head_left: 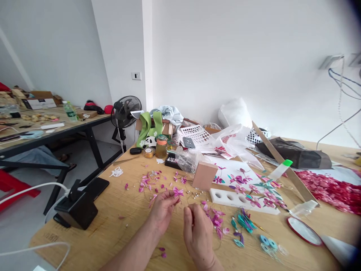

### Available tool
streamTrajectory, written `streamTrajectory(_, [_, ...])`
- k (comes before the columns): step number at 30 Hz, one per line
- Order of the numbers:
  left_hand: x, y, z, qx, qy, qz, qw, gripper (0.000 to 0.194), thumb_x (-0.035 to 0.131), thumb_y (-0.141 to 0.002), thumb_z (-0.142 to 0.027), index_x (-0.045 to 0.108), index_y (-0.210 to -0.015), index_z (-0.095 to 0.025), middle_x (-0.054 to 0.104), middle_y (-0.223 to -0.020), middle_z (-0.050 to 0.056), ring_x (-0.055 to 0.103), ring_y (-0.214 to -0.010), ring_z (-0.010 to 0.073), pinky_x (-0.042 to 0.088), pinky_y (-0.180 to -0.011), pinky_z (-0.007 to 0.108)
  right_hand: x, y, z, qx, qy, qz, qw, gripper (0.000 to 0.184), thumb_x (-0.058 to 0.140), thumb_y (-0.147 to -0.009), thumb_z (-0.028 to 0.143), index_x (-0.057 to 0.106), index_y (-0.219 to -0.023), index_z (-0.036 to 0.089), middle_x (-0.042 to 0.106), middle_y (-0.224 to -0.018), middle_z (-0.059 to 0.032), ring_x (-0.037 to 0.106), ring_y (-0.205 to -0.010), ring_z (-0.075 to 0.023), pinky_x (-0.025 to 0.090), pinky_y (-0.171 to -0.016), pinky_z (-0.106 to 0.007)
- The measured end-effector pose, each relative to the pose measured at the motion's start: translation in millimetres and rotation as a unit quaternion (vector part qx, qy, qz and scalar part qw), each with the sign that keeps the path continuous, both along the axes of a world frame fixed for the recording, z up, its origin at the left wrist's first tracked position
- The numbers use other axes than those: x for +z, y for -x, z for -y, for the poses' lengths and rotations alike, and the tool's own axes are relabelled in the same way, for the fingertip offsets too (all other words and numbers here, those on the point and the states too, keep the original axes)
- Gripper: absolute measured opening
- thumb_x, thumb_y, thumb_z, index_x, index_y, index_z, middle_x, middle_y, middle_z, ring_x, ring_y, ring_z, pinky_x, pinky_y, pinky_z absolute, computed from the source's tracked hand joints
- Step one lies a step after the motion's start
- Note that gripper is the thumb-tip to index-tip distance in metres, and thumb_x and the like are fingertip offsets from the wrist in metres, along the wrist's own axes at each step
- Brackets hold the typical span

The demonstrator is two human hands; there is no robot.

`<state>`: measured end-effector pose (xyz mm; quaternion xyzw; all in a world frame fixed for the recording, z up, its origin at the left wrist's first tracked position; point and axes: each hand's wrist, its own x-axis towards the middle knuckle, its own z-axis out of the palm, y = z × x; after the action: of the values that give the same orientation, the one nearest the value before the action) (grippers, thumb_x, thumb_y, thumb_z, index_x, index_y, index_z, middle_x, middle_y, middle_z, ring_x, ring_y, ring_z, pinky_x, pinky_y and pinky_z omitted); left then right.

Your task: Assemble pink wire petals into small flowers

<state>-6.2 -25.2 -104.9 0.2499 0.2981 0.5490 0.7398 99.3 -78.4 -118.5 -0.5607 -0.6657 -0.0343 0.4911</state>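
A small pink-purple fabric flower (178, 192) is pinched between the thumb and fingers of my left hand (164, 209), with thin wire hanging below it. Just to the right, my right hand (198, 233) is curled closed, knuckles up; whatever its fingers may hold is hidden. Past my hands lie loose pink petals (146, 180) and small white beads (194, 194). More purple petals (216, 220) on thin wires rest beside my right hand, with teal and purple petals (245, 222) farther right. Two purple buds (163, 252) lie near my left forearm.
A white foam block (244, 202) with round holes stands right of a pinkish box (205, 175). Finished flower sprigs (239, 178) lie behind. A black power strip block (76, 209) and phone (97, 187) sit at left. A round red-rimmed mirror (304, 230) and thread spools (267, 241) lie right.
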Motion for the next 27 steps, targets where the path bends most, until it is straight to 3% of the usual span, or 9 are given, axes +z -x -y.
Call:
streamTrajectory(2, [-3.3,-1,-1,0.001,-0.003,0.005,1.0,0.015,0.081,-0.054,-0.016,0.068,-0.061,-0.012,0.064,-0.063,0.001,0.055,-0.065,0.01,0.041,-0.072,0.023,2.0,-1,-2,-0.013,0.0,-0.1,0.995,0.02,0.036,-0.094,0.027,0.047,-0.078,0.02,0.051,-0.068,-0.0009,0.049,-0.061,-0.0142,0.036,-0.059,-0.025])
streamTrajectory(5, [-6.3,-1,-1,-0.009,-0.008,0.002,1.0,0.013,0.08,-0.056,-0.016,0.068,-0.062,-0.013,0.064,-0.064,0.001,0.055,-0.066,0.0103,0.041,-0.073,0.024,1.3,1,-6,0.016,0.058,-0.219,0.974,0.022,0.032,-0.095,0.031,0.052,-0.096,0.019,0.052,-0.073,-0.0009,0.05,-0.062,-0.014,0.039,-0.059,-0.025])
streamTrajectory(8, [-4.4,0,-1,-0.014,-0.011,-0.005,1.0,0.013,0.079,-0.057,-0.017,0.068,-0.062,-0.013,0.064,-0.065,0.001,0.055,-0.067,0.0107,0.041,-0.073,0.024,-1.4,4,-8,0.045,0.085,-0.252,0.963,0.023,0.035,-0.095,0.033,0.052,-0.098,0.019,0.053,-0.072,-0.0003,0.049,-0.058,-0.0128,0.039,-0.054,-0.024])
streamTrajectory(13, [2.3,0,2,-0.023,-0.017,-0.013,1.0,0.014,0.079,-0.057,-0.018,0.067,-0.059,-0.012,0.063,-0.061,0.002,0.053,-0.064,0.0102,0.039,-0.068,0.023,-2.2,6,-7,0.029,0.03,-0.155,0.987,0.011,0.052,-0.088,0.027,0.055,-0.084,0.018,0.051,-0.068,0.0016,0.045,-0.053,-0.0103,0.037,-0.05,-0.022])
streamTrajectory(19, [1.9,-2,3,-0.012,-0.001,-0.013,1.0,0.014,0.08,-0.053,-0.016,0.067,-0.058,-0.011,0.062,-0.059,0.001,0.052,-0.061,0.0094,0.039,-0.067,0.022,-5.3,4,-8,0.033,-0.028,-0.058,0.997,0.01,0.048,-0.089,0.017,0.056,-0.084,0.017,0.053,-0.071,-0.001,0.049,-0.06,-0.0112,0.039,-0.055,-0.022])
streamTrajectory(27, [-2.2,-4,2,-0.011,0.036,-0.008,0.999,0.017,0.081,-0.046,-0.015,0.068,-0.055,-0.011,0.063,-0.057,0.002,0.052,-0.058,0.0094,0.038,-0.061,0.022,-14.8,0,-10,-0.017,-0.038,0.122,0.992,0.016,0.041,-0.091,0.015,0.057,-0.089,0.017,0.055,-0.072,-0.0036,0.053,-0.063,-0.0138,0.034,-0.056,-0.024])
